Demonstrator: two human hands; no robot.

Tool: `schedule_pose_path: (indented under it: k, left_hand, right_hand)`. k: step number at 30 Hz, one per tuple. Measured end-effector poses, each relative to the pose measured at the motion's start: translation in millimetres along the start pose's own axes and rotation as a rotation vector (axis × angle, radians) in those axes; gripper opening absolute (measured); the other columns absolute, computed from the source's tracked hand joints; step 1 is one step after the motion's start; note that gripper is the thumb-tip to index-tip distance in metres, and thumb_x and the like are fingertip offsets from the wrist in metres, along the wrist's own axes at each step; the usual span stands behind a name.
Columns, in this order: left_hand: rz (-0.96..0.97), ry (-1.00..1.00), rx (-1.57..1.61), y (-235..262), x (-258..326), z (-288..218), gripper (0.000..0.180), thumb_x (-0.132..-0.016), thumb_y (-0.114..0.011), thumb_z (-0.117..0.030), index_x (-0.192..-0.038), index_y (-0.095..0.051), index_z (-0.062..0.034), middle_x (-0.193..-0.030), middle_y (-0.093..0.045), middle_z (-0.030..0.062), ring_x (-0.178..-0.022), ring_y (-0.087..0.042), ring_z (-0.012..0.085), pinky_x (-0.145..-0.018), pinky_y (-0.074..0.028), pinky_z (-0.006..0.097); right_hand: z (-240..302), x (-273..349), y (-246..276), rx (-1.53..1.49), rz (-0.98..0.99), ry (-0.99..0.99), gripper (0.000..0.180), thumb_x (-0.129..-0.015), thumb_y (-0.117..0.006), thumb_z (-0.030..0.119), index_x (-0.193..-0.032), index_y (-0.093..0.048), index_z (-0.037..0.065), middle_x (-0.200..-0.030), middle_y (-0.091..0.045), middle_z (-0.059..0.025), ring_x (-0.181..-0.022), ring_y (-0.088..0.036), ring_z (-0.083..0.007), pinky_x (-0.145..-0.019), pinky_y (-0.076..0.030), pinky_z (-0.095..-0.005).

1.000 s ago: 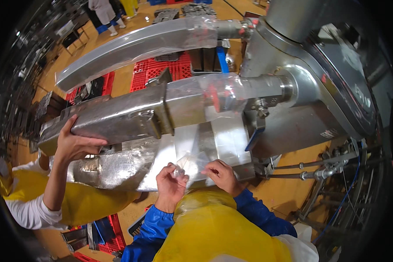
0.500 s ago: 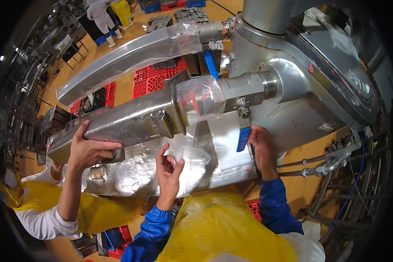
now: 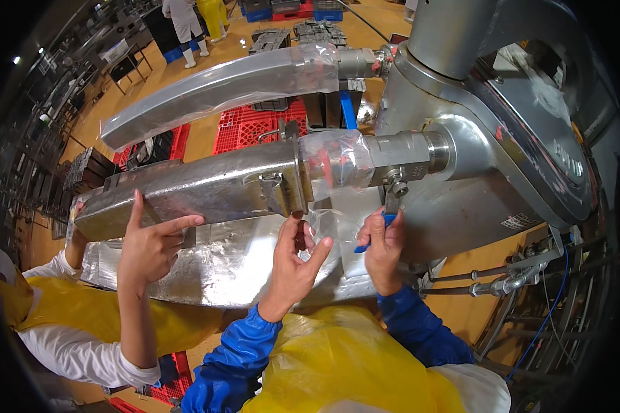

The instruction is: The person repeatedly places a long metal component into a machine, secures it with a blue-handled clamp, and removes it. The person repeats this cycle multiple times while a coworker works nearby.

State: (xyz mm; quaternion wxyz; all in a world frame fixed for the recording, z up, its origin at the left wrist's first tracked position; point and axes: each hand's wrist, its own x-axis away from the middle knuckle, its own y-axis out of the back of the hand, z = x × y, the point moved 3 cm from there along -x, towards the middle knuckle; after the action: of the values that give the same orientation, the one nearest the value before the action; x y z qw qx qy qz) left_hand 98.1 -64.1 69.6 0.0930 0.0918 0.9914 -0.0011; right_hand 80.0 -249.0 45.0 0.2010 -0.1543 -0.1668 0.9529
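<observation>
My right hand (image 3: 384, 253) is wrapped round the blue-gripped lever (image 3: 393, 201) of a steel valve (image 3: 399, 158). Bits of blue grip show on both sides of the fingers. My left hand (image 3: 293, 268) holds nothing, its thumb and fingers apart. Its fingertips are at the lower edge of the end flange (image 3: 300, 175) on a long rectangular metal mould (image 3: 200, 182); I cannot tell whether they touch. Clear plastic film (image 3: 337, 158) with red smears wraps the joint between mould and valve. At the left, a co-worker's hand (image 3: 151, 251) supports the mould from below.
The valve joins a large steel machine (image 3: 455, 199) at the right. Behind is a second film-wrapped mould (image 3: 220, 86) on another outlet. A shiny metal surface (image 3: 220, 268) lies below the mould. Red crates (image 3: 255, 124) stand on the floor. Pipes (image 3: 503, 279) run at the lower right.
My right hand, open beside the lever before, has moved onto it and closed. My left hand has risen toward the flange. The co-worker still supports the mould. The view has shifted slightly.
</observation>
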Motion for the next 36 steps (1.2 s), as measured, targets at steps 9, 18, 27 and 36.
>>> schedule_pose_path:
  k: [9,18,27,36]
  left_hand:
    - [-0.141,0.032,0.046,39.8,8.3,1.8,0.061,-0.093,-0.080,-0.012,-0.144,-0.047,-0.0001,-0.102,-0.051,0.0002,-0.083,-0.049,0.0080,-0.074,-0.045,0.024]
    - [-0.364,0.076,0.184,100.6,24.8,11.2,0.061,-0.097,-0.074,-0.006,-0.150,-0.043,-0.0013,-0.102,-0.049,-0.0013,-0.087,-0.048,0.0065,-0.078,-0.043,0.022]
    - [-0.298,0.157,0.208,108.7,53.5,30.7,0.051,-0.098,-0.075,-0.011,-0.143,-0.054,-0.0003,-0.095,-0.046,-0.0064,-0.080,-0.043,0.0015,-0.074,-0.040,0.018]
    - [-0.237,0.163,0.156,112.8,56.1,28.7,0.045,-0.100,-0.074,-0.014,-0.140,-0.056,-0.0035,-0.093,-0.045,-0.0073,-0.079,-0.041,0.0016,-0.073,-0.039,0.018]
  right_hand:
    - [4.7,7.1,-54.7,-0.428,-0.083,-0.100,0.018,-0.113,-0.051,0.030,-0.109,-0.049,0.012,-0.080,-0.051,-0.0018,-0.065,-0.050,-0.0136,-0.063,-0.048,-0.0329]
    - [4.3,2.8,-60.7,-0.570,-0.052,-0.118,0.030,-0.106,-0.061,0.044,-0.105,-0.053,0.015,-0.079,-0.053,0.0008,-0.065,-0.051,-0.0139,-0.063,-0.045,-0.0336]
    - [11.4,2.4,-77.2,-0.593,-0.029,-0.087,0.030,-0.108,-0.058,0.044,-0.105,-0.053,0.015,-0.081,-0.049,0.0036,-0.068,-0.047,-0.0084,-0.066,-0.044,-0.0267]
    - [18.7,6.7,-86.2,-0.468,-0.003,-0.074,0.024,-0.112,-0.050,0.039,-0.113,-0.050,0.015,-0.081,-0.047,0.0019,-0.069,-0.048,-0.0091,-0.068,-0.046,-0.0277]
